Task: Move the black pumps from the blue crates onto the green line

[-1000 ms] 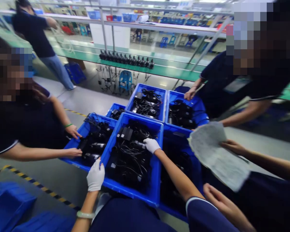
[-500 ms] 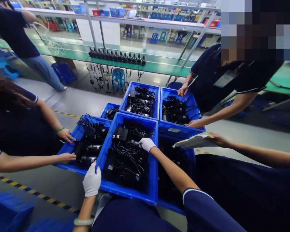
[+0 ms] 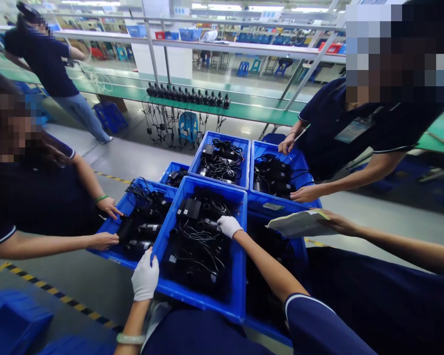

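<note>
A blue plastic crate point(image 3: 245, 256) stands in front of me, filled with black cylindrical devices, loose cables and a black box-shaped unit point(image 3: 189, 208). My left hand point(image 3: 145, 276), in a white glove, is closed over the crate's left rim. Inside the crate, toward its right wall, my white-gloved right hand point(image 3: 229, 227) has its fingers closed at the end of a black cylindrical device point(image 3: 207, 224). Its fingertips are partly hidden, and the device still lies among the others.
Around it stand more filled crates: left point(image 3: 113, 224), back point(image 3: 222, 135) and right point(image 3: 314, 172). Co-workers' hands point(image 3: 113, 208) reach into the left and right ones. Another person's hand point(image 3: 342, 222) holds papers. Behind runs a green bench point(image 3: 251, 111) with a row of black devices point(image 3: 188, 95).
The whole view has shifted slightly, so everything sits a little lower and farther right. Both my hands keep their places on the crate and the device.
</note>
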`<state>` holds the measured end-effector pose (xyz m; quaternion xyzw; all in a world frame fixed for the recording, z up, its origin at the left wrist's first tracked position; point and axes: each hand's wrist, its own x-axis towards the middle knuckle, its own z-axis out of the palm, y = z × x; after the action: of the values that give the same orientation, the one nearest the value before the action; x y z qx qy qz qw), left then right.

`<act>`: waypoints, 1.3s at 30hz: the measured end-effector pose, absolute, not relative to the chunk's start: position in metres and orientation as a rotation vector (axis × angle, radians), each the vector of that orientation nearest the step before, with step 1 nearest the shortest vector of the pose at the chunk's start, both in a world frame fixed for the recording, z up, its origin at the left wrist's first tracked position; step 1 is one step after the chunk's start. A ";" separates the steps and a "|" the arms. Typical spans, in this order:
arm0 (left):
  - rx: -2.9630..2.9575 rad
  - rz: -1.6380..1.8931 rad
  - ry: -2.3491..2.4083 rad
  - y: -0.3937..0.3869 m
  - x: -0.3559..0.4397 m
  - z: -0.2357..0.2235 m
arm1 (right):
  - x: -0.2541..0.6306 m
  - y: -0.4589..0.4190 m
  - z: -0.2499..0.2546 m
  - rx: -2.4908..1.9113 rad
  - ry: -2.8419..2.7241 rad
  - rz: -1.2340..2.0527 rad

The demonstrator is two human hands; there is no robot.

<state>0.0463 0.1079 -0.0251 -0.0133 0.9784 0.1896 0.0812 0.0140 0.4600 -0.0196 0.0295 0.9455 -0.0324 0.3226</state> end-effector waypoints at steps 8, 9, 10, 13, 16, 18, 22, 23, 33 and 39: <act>-0.071 0.570 2.912 0.112 0.046 -0.017 | 0.023 0.449 -0.013 0.013 2.493 -0.109; -0.070 0.567 2.911 0.112 0.047 -0.017 | 0.025 0.448 -0.012 0.010 2.492 -0.116; -0.067 0.564 2.911 0.112 0.047 -0.017 | 0.026 0.448 -0.012 0.019 2.491 -0.121; -0.067 0.554 2.910 0.110 0.048 -0.019 | 0.027 0.452 -0.013 0.106 2.495 -0.127; -0.051 0.563 2.905 0.108 0.048 -0.023 | 0.026 0.457 -0.015 0.174 2.491 -0.142; -0.031 0.575 2.907 0.107 0.047 -0.025 | 0.026 0.458 -0.016 0.181 2.485 -0.157; -0.021 0.586 2.916 0.107 0.046 -0.025 | 0.026 0.457 -0.018 0.157 2.482 -0.166; -0.021 0.588 2.916 0.107 0.046 -0.025 | 0.026 0.456 -0.018 0.153 2.482 -0.161; -0.037 0.593 2.915 0.108 0.047 -0.023 | 0.025 0.455 -0.022 0.121 2.489 -0.085; -0.035 0.610 2.909 0.109 0.046 -0.023 | 0.024 0.451 -0.021 0.052 2.513 -0.027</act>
<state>0.0456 0.1089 -0.0233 -0.0116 0.9751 0.2047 0.0846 0.0241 0.4510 -0.0211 0.0198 0.9509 -0.0101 0.3088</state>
